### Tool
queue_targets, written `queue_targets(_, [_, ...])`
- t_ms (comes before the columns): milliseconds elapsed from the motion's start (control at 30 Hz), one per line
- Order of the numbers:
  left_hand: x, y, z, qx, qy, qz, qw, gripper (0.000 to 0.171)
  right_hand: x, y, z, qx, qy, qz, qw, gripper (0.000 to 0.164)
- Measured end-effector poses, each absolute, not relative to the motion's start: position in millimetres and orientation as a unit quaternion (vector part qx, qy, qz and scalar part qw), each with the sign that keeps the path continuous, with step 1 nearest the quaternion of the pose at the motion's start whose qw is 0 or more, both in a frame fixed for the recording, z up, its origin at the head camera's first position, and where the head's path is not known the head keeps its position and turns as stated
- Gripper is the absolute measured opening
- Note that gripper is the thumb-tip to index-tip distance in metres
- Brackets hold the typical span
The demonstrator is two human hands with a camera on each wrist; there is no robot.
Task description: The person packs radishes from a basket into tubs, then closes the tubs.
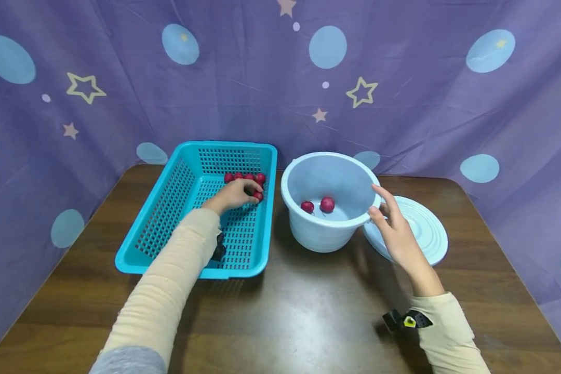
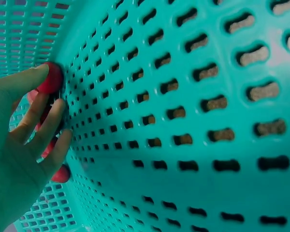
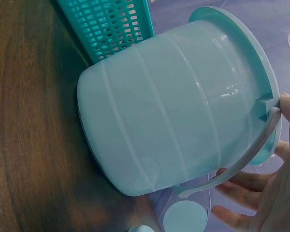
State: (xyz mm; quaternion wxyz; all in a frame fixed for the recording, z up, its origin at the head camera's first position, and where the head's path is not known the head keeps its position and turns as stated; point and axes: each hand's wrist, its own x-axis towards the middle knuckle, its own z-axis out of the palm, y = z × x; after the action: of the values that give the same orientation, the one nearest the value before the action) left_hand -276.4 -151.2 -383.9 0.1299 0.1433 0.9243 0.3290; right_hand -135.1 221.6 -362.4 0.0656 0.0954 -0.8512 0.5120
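Observation:
My left hand (image 1: 236, 196) reaches into the turquoise basket (image 1: 237, 259) and holds a round red radish (image 1: 258, 196) between thumb and fingers, close to the basket's right wall. In the left wrist view the thumb lies against this radish (image 2: 51, 77), with other radishes (image 2: 61, 174) partly hidden behind the fingers. Several radishes (image 1: 228, 177) sit along the basket's far right corner. On the right, my right hand (image 1: 399, 236) holds the rim of a pale blue bucket (image 1: 322, 236), near its handle (image 3: 251, 162). Two radishes (image 1: 327, 204) lie on the bucket's bottom.
A pale blue round lid (image 1: 430, 234) lies on the wooden table (image 1: 299, 322) to the right of the bucket, partly behind my right hand. The basket and bucket stand side by side. A purple patterned curtain (image 1: 262, 78) hangs right behind the table.

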Motion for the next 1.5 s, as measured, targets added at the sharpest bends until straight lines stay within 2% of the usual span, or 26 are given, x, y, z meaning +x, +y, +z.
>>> queue_targets(933, [-275.7, -152.6, -376.9, 0.147, 0.932, 0.306, 0.125, 0.032, -134.4, 221.4, -363.2, 0.094, -0.85, 0.513, 0.069, 0.054])
queue_targets(1500, [-271.9, -154.9, -340.3, 0.148, 0.906, 0.385, 0.097, 0.038, -134.6, 220.8, -363.0, 0.095, -0.853, 0.508, 0.074, 0.054])
